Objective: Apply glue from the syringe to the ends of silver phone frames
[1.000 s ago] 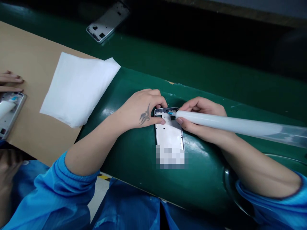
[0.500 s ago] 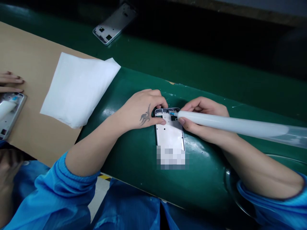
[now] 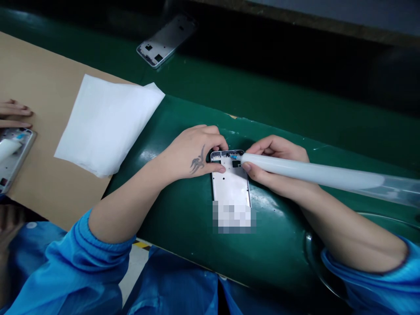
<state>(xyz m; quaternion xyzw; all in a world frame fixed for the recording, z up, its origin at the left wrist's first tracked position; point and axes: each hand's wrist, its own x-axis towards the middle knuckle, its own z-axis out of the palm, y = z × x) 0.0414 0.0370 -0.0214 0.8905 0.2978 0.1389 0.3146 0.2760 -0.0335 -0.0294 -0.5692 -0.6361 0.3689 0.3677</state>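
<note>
A silvery phone frame (image 3: 231, 186) lies on the green tabletop in front of me, its lower end blurred out. My left hand (image 3: 200, 151) grips its upper left corner, thumb on the inner face and fingers at the edge. In my right hand (image 3: 275, 159) is a long syringe (image 3: 305, 169) filled with white material, held near its front end between thumb and fingers. The syringe's blue needle tip (image 3: 234, 156) is at the top part of the frame; whether it touches the surface I cannot tell.
A white sheet (image 3: 105, 124) lies left, partly over brown board (image 3: 42, 78). Another phone frame (image 3: 164, 41) rests further back on the green surface. At far left, a co-worker's hand (image 3: 15, 113) is at a phone frame (image 3: 16, 162) with a similar white syringe (image 3: 8, 148).
The needle tip has shifted very slightly left along the top of the phone frame. My grip on frame and syringe is the same; the view has moved a little.
</note>
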